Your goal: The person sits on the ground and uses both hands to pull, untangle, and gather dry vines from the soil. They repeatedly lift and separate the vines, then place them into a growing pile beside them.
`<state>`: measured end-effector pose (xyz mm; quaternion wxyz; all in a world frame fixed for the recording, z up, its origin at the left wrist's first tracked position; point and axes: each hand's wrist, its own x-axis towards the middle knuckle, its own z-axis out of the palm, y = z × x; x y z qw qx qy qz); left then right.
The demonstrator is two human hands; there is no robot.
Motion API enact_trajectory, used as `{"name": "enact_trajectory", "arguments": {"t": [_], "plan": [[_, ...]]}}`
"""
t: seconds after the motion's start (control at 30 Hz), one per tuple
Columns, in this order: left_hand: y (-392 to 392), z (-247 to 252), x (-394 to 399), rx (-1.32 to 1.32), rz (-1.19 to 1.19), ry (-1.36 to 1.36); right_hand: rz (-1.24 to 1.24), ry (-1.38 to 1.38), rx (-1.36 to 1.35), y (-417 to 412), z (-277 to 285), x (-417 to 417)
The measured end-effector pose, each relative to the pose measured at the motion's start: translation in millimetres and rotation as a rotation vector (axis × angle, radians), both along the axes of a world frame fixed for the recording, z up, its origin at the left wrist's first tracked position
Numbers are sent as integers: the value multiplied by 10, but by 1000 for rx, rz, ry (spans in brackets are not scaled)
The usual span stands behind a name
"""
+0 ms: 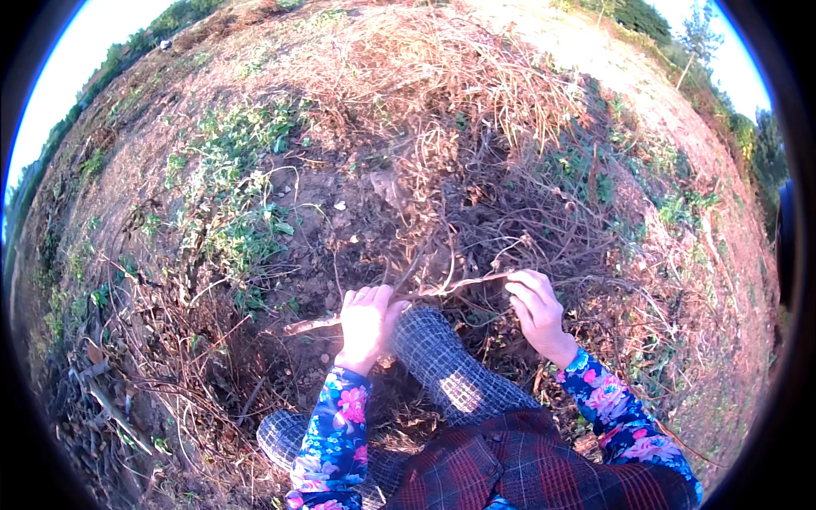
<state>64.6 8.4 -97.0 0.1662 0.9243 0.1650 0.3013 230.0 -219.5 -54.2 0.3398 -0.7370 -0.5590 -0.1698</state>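
My left hand (370, 324) is closed around a dry plant stalk (312, 325), whose thick pale end sticks out to the left of the fist. From there the stalk runs right, above my bent knee, as a thinner twisted stem. My right hand (539, 312) pinches this thinner part between thumb and fingers. Thin dry branches with small seed heads or pods rise near the right fingertips. Tangled dry stems (554, 223) lie just beyond the right hand. Both forearms are in flowered blue sleeves.
A large heap of dry straw-like stalks (446, 57) lies ahead. Green leafy plants (236, 191) grow at the left around bare soil (331, 223). Dry brush stands at the lower left, with cut sticks (115, 408) beyond it. Trees line the field's far edge.
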Motion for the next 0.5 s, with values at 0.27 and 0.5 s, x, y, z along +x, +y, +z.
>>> {"name": "enact_trajectory", "arguments": {"t": [0.27,0.5], "plan": [[41,695,10,-8,41,-90,-190,50,-127,-326,-509,399],[-12,915,188,-14,64,-96,38,254,-185,-396,-655,201]]}}
